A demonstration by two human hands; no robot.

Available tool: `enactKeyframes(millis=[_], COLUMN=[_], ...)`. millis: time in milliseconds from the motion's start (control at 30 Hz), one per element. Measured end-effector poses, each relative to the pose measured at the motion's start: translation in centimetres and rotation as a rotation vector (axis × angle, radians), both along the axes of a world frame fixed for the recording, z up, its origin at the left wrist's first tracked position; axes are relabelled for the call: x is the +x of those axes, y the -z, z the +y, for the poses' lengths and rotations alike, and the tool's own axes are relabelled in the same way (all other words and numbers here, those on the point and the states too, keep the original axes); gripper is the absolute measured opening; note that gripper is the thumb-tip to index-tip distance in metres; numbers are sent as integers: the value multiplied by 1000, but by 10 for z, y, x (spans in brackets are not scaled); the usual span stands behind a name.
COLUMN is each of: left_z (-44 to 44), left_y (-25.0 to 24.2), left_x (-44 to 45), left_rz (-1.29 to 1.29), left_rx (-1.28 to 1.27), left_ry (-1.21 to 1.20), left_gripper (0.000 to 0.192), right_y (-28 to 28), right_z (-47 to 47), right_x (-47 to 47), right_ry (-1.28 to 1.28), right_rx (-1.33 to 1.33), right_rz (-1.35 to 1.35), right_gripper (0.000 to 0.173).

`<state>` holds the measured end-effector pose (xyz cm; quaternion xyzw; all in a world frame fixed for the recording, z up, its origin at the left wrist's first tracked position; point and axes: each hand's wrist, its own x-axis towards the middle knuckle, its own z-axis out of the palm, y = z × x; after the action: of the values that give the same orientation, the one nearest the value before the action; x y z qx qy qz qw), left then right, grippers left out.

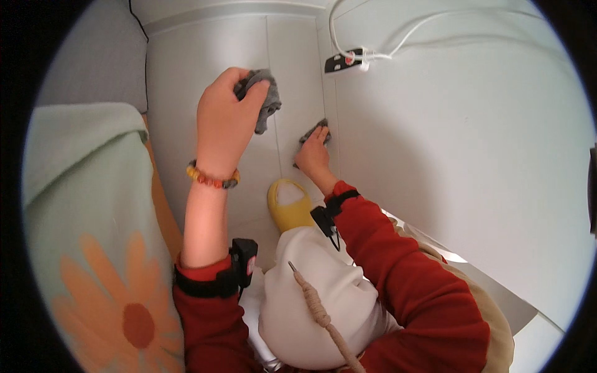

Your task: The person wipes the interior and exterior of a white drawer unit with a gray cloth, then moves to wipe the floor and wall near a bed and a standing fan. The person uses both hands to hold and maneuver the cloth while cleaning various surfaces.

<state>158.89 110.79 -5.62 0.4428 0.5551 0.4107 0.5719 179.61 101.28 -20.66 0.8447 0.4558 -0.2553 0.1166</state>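
Observation:
In my left hand point(228, 114) is a bunched grey cloth point(268, 100), gripped between thumb and fingers; its loose end hangs down. My right hand point(313, 151), lower and to the right, has its fingers on another dark grey cloth point(322, 128), close to where the white tiled floor point(233, 42) meets the white panel at the right. Part of that second cloth is hidden under the hand. A beaded bracelet is around my left wrist.
A black and white power strip point(345, 63) with white cables is at the white panel point(489, 116). A yellow slipper point(290, 210) is below my hands. At the left hangs a pale green flowered cloth point(93, 186), with a grey upholstered surface point(93, 56) beyond.

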Motion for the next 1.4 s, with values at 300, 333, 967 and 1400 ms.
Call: enactKeyframes(millis=[300,333,967,1400], left_z=[5,4,-2,-3], left_y=[-21,-23,4,3], left_x=[-3,0,13,15], left_rz=[185,170,-6,-2], left_rx=[-65,-89,-167,-144], left_ry=[82,73,-160,-164], left_gripper=[16,15,15,15], right_y=[5,8,36,26], right_z=[104,114,75,3], right_x=[2,7,26,5], right_ry=[-223,-140,-180,28], right_rx=[164,269,154,103], right_rz=[31,111,101,110], right_gripper=[73,70,79,81])
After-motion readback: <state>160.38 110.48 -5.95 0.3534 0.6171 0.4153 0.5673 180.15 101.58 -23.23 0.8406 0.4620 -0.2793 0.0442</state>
